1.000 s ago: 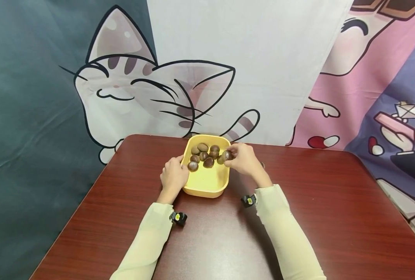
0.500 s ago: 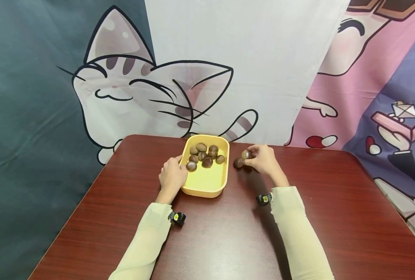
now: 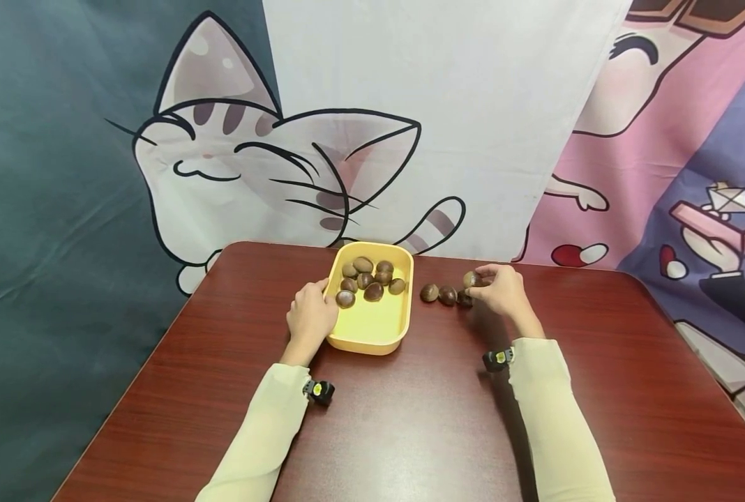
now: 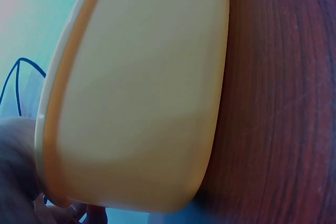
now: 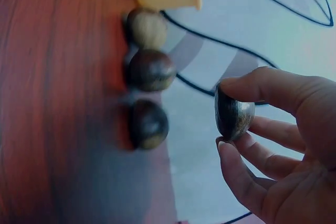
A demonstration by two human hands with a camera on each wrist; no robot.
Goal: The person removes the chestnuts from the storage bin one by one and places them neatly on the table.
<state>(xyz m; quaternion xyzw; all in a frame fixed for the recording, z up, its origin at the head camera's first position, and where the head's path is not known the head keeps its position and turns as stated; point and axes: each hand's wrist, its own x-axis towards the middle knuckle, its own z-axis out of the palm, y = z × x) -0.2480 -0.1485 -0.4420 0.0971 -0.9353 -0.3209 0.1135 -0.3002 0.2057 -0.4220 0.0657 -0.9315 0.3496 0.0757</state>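
Observation:
A yellow plastic tub stands at the table's far side with several brown chestnuts in its back half. My left hand grips the tub's left rim; the left wrist view shows the tub's side wall and part of the fingers at its rim. To the right, my right hand pinches one chestnut between thumb and fingertips, held up off the table. Beside it, three chestnuts lie in a row running right from the tub: a near-tub one, a middle one and one partly behind the fingers.
The reddish-brown wooden table extends to both sides and toward the body. A cloth backdrop with a cartoon cat hangs right behind its far edge.
My right hand has carried the pinched chestnut rightward from over the tub to beyond the row, uncovering chestnuts on the table. My left hand has stayed on the rim.

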